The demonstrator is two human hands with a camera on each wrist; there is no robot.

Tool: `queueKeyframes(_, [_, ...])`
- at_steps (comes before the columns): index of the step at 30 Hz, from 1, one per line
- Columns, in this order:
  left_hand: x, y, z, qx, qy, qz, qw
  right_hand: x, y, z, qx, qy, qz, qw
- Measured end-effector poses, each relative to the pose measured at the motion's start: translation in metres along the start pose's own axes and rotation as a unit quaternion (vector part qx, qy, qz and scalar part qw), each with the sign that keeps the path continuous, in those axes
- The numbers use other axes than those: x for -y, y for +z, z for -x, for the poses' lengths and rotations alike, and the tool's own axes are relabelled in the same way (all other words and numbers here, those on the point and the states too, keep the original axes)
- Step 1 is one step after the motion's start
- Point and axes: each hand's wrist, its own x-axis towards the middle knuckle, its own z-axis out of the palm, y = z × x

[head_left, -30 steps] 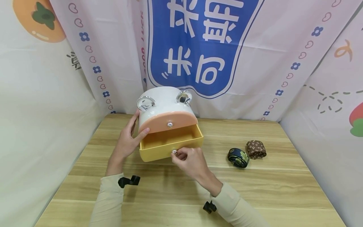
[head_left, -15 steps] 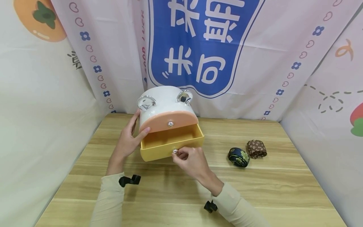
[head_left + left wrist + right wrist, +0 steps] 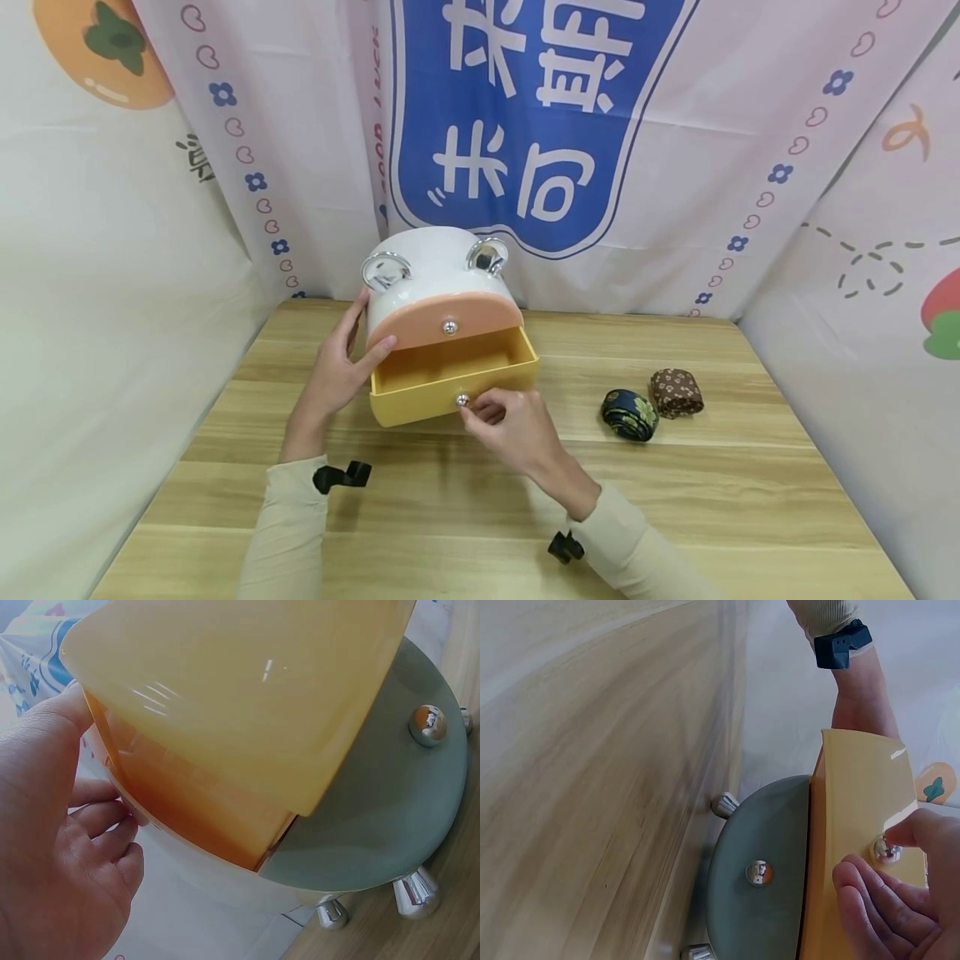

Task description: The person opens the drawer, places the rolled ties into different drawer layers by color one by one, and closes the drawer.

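Yellow drawer (image 3: pixel 416 404) pulled out from white cabinet (image 3: pixel 438 254), toward near side, between orange drawer (image 3: pixel 416 323) above and green drawer (image 3: pixel 367 795) below, both closed. Cabinet toward far edge of wooden table (image 3: pixel 720 508), left of centre. Right hand (image 3: pixel 521 429) at yellow drawer's silver knob (image 3: pixel 462 401), thumb touching; whether it pinches, cannot tell. Left hand (image 3: pixel 335 375) grips cabinet's left side, thumb on front edge. Well right: navy floral roll (image 3: pixel 630 415), brown floral roll (image 3: pixel 677 392) just beyond. Far side: printed cloth (image 3: pixel 675 183).
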Motion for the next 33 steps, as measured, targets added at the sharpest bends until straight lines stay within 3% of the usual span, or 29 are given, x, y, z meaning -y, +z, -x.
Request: queueKeyframes(33, [0.0, 0.0, 0.001, 0.002, 0.003, 0.006, 1.0, -0.051, -0.081, 0.038, -0.083, 0.005, 0.089, 0.9926])
